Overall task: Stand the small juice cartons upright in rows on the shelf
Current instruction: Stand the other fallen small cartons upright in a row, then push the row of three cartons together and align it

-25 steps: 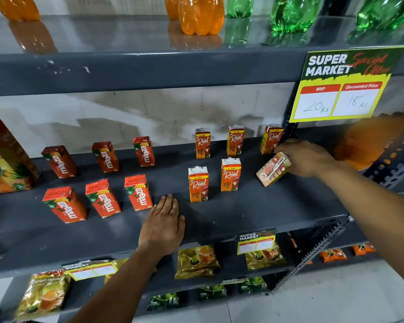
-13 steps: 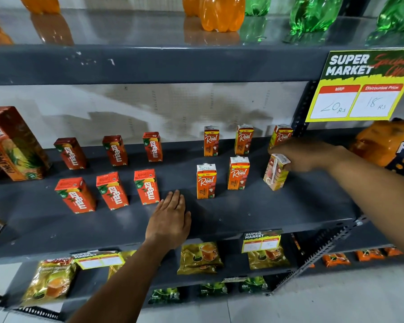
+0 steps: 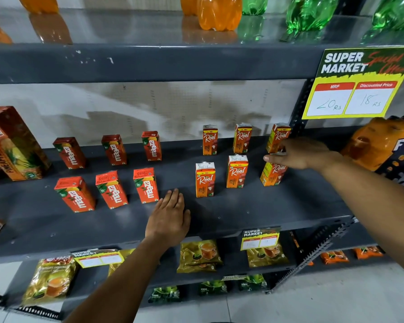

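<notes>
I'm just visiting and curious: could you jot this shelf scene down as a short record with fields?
Maaza cartons: six, upright, two rows
Real cartons: six, upright, two rows
Right hand: over the front right Real carton, grip unclear
Left hand: flat, open, on the shelf
Price sign: 20 Rs, discounted 18 Rs

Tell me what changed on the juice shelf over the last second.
The right hand tipped the front-right Real carton from a slant to upright at the end of the front row; its fingers now lie across the carton's top. The left hand stayed flat on the shelf; the other Real cartons and Maaza cartons did not move.
</notes>
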Demonstrator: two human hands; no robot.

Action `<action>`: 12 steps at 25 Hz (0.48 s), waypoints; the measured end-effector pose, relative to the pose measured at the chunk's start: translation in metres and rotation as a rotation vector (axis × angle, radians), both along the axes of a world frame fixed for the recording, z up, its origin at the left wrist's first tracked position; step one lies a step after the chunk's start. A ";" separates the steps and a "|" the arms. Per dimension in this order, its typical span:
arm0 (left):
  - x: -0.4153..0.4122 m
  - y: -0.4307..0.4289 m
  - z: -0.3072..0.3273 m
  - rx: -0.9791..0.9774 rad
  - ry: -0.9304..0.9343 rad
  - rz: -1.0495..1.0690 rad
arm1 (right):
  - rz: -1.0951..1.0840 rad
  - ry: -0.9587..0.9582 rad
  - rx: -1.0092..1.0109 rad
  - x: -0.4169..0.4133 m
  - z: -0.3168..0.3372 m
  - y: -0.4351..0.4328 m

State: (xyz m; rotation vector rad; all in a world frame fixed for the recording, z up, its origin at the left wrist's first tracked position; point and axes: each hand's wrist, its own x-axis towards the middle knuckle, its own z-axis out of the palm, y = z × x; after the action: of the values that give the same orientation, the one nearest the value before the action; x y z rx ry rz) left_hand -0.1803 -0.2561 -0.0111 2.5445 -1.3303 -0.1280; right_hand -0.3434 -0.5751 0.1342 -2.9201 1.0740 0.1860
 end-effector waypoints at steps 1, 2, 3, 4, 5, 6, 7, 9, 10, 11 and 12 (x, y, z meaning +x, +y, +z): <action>0.001 -0.001 0.002 -0.014 0.030 0.006 | -0.005 -0.068 0.092 -0.006 0.000 -0.003; 0.003 -0.002 0.005 -0.040 0.076 0.018 | -0.009 -0.145 0.225 -0.013 0.000 -0.005; 0.005 -0.005 0.009 -0.073 0.142 0.039 | -0.015 -0.225 0.378 -0.021 -0.002 -0.007; 0.008 -0.009 0.013 -0.109 0.226 0.067 | -0.025 -0.293 0.516 -0.028 -0.009 -0.010; 0.011 -0.015 0.018 -0.143 0.314 0.088 | -0.042 -0.347 0.618 -0.035 -0.020 -0.012; 0.013 -0.022 0.022 -0.164 0.391 0.094 | -0.070 -0.395 0.685 -0.040 -0.033 -0.015; 0.014 -0.031 0.025 -0.178 0.459 0.089 | -0.110 -0.444 0.736 -0.042 -0.048 -0.018; 0.014 -0.049 0.028 -0.216 0.534 0.082 | -0.157 -0.518 0.799 -0.041 -0.071 -0.017; 0.014 -0.058 0.030 -0.239 0.544 0.094 | -0.160 -0.535 0.800 -0.038 -0.080 -0.017; 0.012 -0.065 0.032 -0.259 0.555 0.111 | -0.162 -0.548 0.793 -0.034 -0.087 -0.017; 0.010 -0.071 0.034 -0.272 0.573 0.124 | -0.162 -0.559 0.782 -0.029 -0.092 -0.016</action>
State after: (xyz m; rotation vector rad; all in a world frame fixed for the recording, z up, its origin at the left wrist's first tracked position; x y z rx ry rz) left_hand -0.1699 -0.3267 0.0229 2.1229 -0.8952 -0.5617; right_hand -0.3722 -0.5910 0.0426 -1.9991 0.8657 -0.1731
